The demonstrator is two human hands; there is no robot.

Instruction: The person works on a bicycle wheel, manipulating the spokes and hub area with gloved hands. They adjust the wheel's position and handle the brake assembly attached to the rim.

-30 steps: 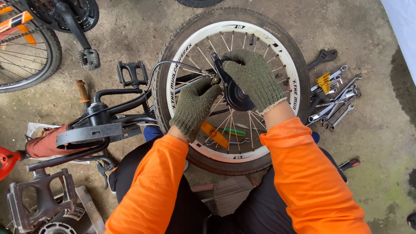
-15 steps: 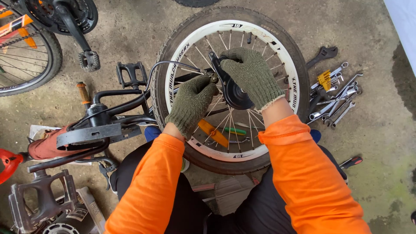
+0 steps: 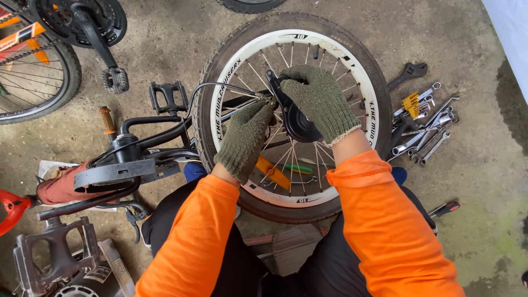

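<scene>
1. While the concrete floor (image 3: 451,33) fills the whole view, the biggest thing on it is a small bicycle wheel (image 3: 220,93) with a white rim and black tyre, lying flat at the middle of the view, just ahead of the person's knees; the black drum hub (image 3: 301,125) sits at its centre.
2. At ten o'clock from the wheel, part of a second bicycle wheel (image 3: 38,99) with a black crank and pedal (image 3: 114,80) above it; at nine o'clock, a black bicycle frame (image 3: 143,143) whose thin cable (image 3: 220,86) arcs over the rim towards the hub.
3. Both orange sleeves (image 3: 379,220) rise from six o'clock; each hand wears a green knitted glove.
4. Right hand (image 3: 322,99) lies over the hub at its twelve to two o'clock side, fingers curled down and clenched on the black brake arm (image 3: 273,82) that juts from the hub.
5. Left hand (image 3: 247,137) sits at nine o'clock of the hub, fingertips pinched on a small metal fitting (image 3: 272,102) at the cable's end; exactly what is pinched I cannot tell.
6. At three o'clock from the wheel, a loose heap of spanners (image 3: 426,129) touching one another, with a black adjustable wrench (image 3: 410,72) just above; at four o'clock, a red-and-black screwdriver handle (image 3: 445,209).
7. Under the spokes at six o'clock, an orange reflector (image 3: 275,173) and a green-handled tool (image 3: 300,169); at eight o'clock, well apart, a loose grey pedal (image 3: 55,250).
</scene>
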